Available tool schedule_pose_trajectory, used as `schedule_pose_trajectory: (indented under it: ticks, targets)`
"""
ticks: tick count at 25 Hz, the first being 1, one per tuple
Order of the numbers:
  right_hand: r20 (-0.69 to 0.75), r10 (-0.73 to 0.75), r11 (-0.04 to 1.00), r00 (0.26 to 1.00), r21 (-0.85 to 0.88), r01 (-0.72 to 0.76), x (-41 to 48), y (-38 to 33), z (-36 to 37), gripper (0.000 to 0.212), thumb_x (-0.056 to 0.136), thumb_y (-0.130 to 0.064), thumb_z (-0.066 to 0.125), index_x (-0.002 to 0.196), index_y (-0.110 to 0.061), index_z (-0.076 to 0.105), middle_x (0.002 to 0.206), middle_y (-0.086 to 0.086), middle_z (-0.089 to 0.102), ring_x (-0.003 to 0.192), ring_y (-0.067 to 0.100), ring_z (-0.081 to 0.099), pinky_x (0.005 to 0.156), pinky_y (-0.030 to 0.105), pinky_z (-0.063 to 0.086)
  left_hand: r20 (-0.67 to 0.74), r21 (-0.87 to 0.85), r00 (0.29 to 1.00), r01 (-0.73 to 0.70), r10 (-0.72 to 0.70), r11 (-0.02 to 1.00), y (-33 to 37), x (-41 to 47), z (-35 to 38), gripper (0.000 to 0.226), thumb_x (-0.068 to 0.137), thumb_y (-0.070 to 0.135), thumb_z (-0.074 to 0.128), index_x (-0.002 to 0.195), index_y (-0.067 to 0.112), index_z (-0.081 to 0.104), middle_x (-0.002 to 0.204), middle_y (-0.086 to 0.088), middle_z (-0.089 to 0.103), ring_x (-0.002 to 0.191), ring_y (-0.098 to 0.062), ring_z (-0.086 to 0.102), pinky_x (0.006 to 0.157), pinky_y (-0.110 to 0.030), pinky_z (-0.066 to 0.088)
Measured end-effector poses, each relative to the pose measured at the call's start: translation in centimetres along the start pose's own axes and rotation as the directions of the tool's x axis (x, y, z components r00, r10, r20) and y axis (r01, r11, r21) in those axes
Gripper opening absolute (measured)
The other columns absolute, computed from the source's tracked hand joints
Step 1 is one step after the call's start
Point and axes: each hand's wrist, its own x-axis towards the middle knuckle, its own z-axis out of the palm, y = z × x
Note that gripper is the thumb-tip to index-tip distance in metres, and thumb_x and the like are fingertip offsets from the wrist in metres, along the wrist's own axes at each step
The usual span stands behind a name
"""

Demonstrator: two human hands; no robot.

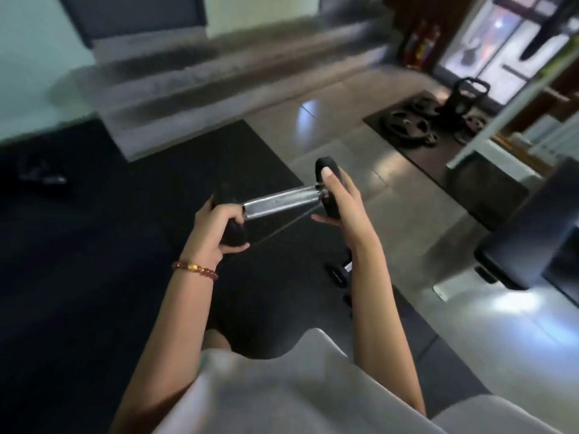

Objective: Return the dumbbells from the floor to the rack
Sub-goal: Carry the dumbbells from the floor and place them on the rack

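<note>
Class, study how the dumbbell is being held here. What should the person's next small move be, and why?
Probably turn, gripping both ends, until the rack comes into view. The left hand holds one head of the dumbbell and the right hand the other, so it is already off the floor, but no rack shows plainly. A second dumbbell lies on the floor.

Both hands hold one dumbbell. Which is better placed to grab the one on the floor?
Right, probably: the floor dumbbell lies beside the right forearm, below the right hand; the left hand grips the held dumbbell farther away.
</note>
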Motion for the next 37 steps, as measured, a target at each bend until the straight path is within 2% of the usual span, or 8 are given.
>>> schedule_pose_trajectory:
  ticks: [6,11,18,23,28,30,35,37]
  targets:
    - [0.317,0.002,0.999,0.948,-0.045,0.013,-0.7,-0.7,18.9,0.054,0.088,-0.040,0.061,0.138,-0.026,0.045,0.126,-0.004,0.054,0.108,0.007,0.056,0.074,0.034,0.059,-0.247,-0.171,0.965,-0.134,0.089,0.976,1.7,-3.9,-17.7,0.041,0.075,-0.001,0.052,0.110,0.019,0.058,0.114,-0.011,0.048,0.107,-0.033,0.051,0.063,-0.041,0.058]
    - [0.552,0.105,0.994,0.827,-0.048,-0.094,-5.0,1.8,38.7,0.070,0.076,-0.043,0.069,0.138,-0.020,0.046,0.131,0.003,0.055,0.121,0.017,0.053,0.072,0.032,0.057,-0.500,-0.167,0.860,-0.216,0.107,0.962,2.9,-8.1,-35.7,0.052,0.077,-0.001,0.049,0.125,0.018,0.051,0.106,-0.005,0.049,0.106,-0.031,0.051,0.063,-0.040,0.056]
    - [0.750,0.147,0.985,0.645,-0.173,-0.023,-11.9,2.8,59.1,0.052,0.084,-0.022,0.069,0.130,-0.027,0.045,0.123,-0.005,0.056,0.111,0.010,0.056,0.081,0.037,0.058,-0.659,-0.321,0.752,-0.283,0.002,0.904,2.4,-12.8,-53.9,0.061,0.081,0.003,0.054,0.138,0.019,0.040,0.117,-0.008,0.048,0.104,-0.028,0.050,0.059,-0.040,0.057]
    - [0.836,0.195,0.962,0.513,-0.265,0.066,-13.5,4.3,70.7,0.045,0.084,-0.018,0.068,0.118,-0.035,0.044,0.123,-0.004,0.054,0.109,0.011,0.058,0.082,0.039,0.058,-0.711,-0.400,0.699,-0.309,-0.079,0.863,2.2,-13.3,-62.8,0.053,0.081,-0.001,0.052,0.130,0.019,0.044,0.113,-0.007,0.047,0.093,-0.023,0.050,0.063,-0.041,0.058]
    - [0.879,0.231,0.951,0.416,-0.295,0.095,-11.3,5.5,83.9,0.036,0.087,-0.015,0.063,0.115,-0.033,0.050,0.119,-0.004,0.055,0.111,0.016,0.057,0.081,0.045,0.058,-0.763,-0.409,0.630,-0.303,-0.142,0.861,5.1,-9.4,-72.4,0.064,0.082,0.001,0.053,0.140,0.019,0.035,0.122,-0.013,0.046,0.105,-0.031,0.049,0.053,-0.038,0.059]
    - [0.885,0.229,0.946,0.406,-0.301,0.122,-9.7,5.2,89.8,0.036,0.087,-0.014,0.061,0.121,-0.027,0.053,0.118,-0.002,0.057,0.108,0.014,0.058,0.083,0.047,0.057,-0.764,-0.410,0.629,-0.299,-0.145,0.862,7.6,-7.3,-76.5,0.065,0.082,0.001,0.054,0.141,0.020,0.032,0.117,-0.010,0.046,0.105,-0.032,0.051,0.056,-0.040,0.060]
    - [0.884,0.187,0.908,0.429,-0.322,0.268,-7.7,3.2,103.7,0.008,0.088,-0.014,0.057,0.092,-0.020,0.060,0.089,0.004,0.054,0.085,0.013,0.053,0.082,0.037,0.047,-0.777,-0.378,0.617,-0.304,-0.121,0.875,14.8,-3.2,-88.4,0.064,0.082,0.001,0.054,0.140,0.020,0.033,0.101,-0.004,0.047,0.091,-0.025,0.053,0.058,-0.040,0.059]
    - [0.887,0.190,0.906,0.420,-0.323,0.274,-7.3,2.8,108.5,0.021,0.088,-0.015,0.056,0.108,-0.020,0.062,0.092,-0.001,0.057,0.089,0.012,0.057,0.085,0.038,0.051,-0.800,-0.348,0.592,-0.318,-0.102,0.882,16.9,-2.1,-92.8,0.061,0.081,0.000,0.054,0.137,0.020,0.036,0.097,-0.002,0.047,0.086,-0.022,0.052,0.058,-0.041,0.059]
